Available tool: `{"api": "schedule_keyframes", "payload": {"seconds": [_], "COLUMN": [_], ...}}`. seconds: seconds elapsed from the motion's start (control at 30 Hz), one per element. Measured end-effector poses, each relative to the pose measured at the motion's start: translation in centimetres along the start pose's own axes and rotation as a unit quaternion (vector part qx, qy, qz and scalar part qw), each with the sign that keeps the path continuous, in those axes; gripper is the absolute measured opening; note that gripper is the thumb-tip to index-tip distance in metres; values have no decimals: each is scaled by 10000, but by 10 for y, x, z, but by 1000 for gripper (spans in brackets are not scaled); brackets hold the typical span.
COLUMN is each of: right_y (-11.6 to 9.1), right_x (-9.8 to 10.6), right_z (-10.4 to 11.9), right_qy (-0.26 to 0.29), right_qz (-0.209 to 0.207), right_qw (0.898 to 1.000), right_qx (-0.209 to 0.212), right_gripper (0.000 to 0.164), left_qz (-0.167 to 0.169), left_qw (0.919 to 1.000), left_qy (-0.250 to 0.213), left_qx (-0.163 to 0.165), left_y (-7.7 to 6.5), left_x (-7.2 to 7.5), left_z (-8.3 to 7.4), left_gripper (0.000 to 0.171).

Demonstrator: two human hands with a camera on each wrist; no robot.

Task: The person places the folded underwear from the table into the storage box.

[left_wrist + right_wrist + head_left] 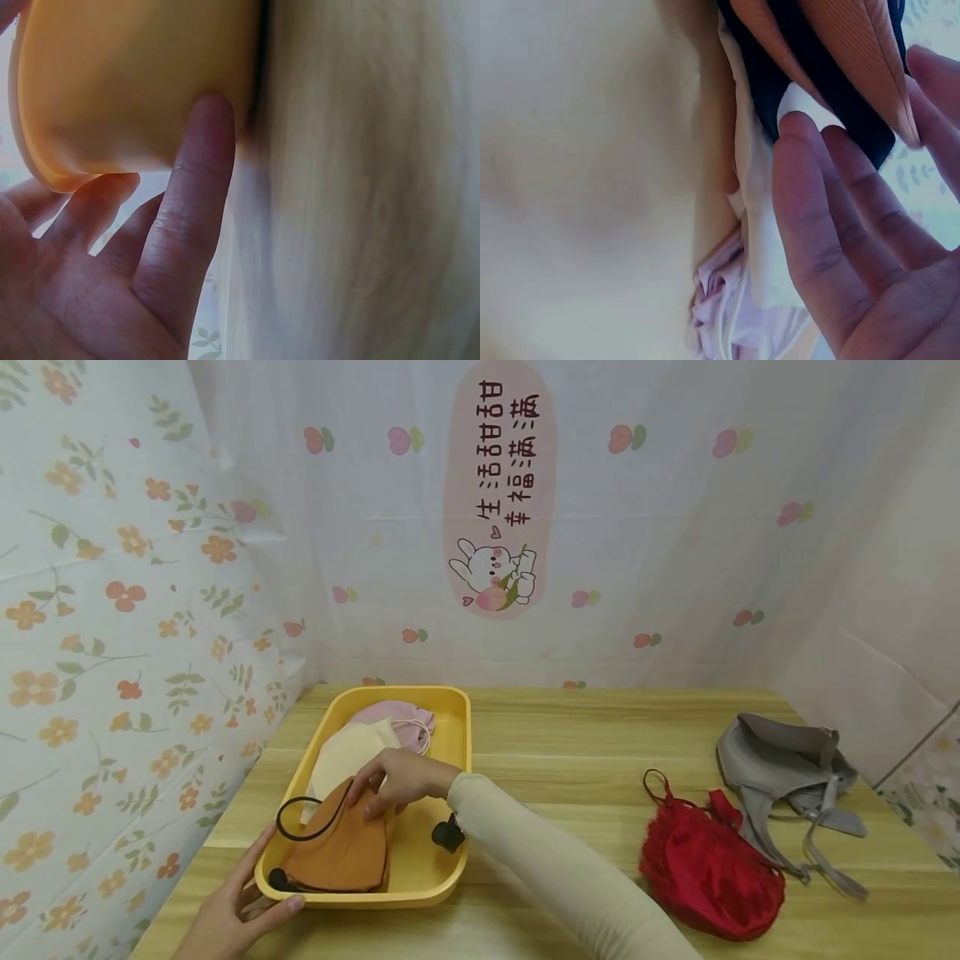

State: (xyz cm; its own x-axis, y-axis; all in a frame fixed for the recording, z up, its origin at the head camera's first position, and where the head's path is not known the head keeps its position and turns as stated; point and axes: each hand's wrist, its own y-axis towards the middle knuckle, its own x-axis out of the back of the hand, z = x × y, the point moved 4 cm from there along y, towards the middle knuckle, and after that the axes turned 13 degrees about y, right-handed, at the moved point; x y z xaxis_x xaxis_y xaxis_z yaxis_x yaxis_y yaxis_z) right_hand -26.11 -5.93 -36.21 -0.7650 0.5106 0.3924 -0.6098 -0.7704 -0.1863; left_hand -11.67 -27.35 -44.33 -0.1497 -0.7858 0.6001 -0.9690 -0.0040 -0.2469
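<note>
White, flower-printed sheeting (112, 610): hung to the left of the yellow tray (360, 902).

Left hand (236, 902): at the tray's near left corner. Fingers against the outer left side, thumb laid along the near wall, the corner held between them in a light, wide grip; by my reading, to keep the tray from sliding.

Orange-brown cloth article (337, 852), dark-edged, with a black cord loop (303, 838): one, inside the tray at its near end. Loop lies toward the tray's left rim.

Cream cloth piece (352, 756): one, inside the tray, beyond the orange-brown article and partly overlapped by it.

Pink cloth piece (393, 714): one, at the tray's far end, partly under the cream. The row seems laid in overlap so that all three share the tray's left side.

Right hand (397, 785): over the tray's middle, pale sleeve (562, 860) crossing the right rim. Fingertips and thumb nearly closed, pinching the upper edge of the orange-brown article; a pinch at the edge would suit shifting limp cloth.

Black object (446, 835): inside the tray's right wall, half hidden by the sleeve; kind cannot be told.

Red satiny article (712, 868), frilled: right of the tray, on the wooden tabletop (570, 735), untouched.

Grey strapped article (772, 760): farthest right of the tray, just beside the red, untouched.
</note>
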Motion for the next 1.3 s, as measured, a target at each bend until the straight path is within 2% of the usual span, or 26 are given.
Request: {"api": "schedule_keyframes", "payload": {"seconds": [0.33, 0.57, 0.8, 1.1, 1.3], "right_y": [-13, -29, -48, -82, -107], "right_x": [26, 48, 71, 108, 130], "right_z": [7, 10, 6, -6, -17], "right_qy": [344, 474, 365, 392, 399], "right_qz": [-861, -1046, -1260, -1615, -1836], "right_qw": [9956, 9933, 9912, 9859, 9820], "right_qx": [146, 138, 194, 179, 163], "right_gripper": [17, 18, 19, 18, 18], "left_qz": [71, 85, 84, 141, 113], "left_qw": [9997, 9994, 9970, 9980, 9977], "left_qy": [205, 321, 764, 608, 664], "left_qx": [92, 22, 91, 102, 39], "left_y": [0, 2, 2, 2, 0], "left_x": [1, 3, 4, 3, 5], "left_z": [0, 0, 0, -1, 0], "left_gripper": [106, 106, 106, 106, 107]}}
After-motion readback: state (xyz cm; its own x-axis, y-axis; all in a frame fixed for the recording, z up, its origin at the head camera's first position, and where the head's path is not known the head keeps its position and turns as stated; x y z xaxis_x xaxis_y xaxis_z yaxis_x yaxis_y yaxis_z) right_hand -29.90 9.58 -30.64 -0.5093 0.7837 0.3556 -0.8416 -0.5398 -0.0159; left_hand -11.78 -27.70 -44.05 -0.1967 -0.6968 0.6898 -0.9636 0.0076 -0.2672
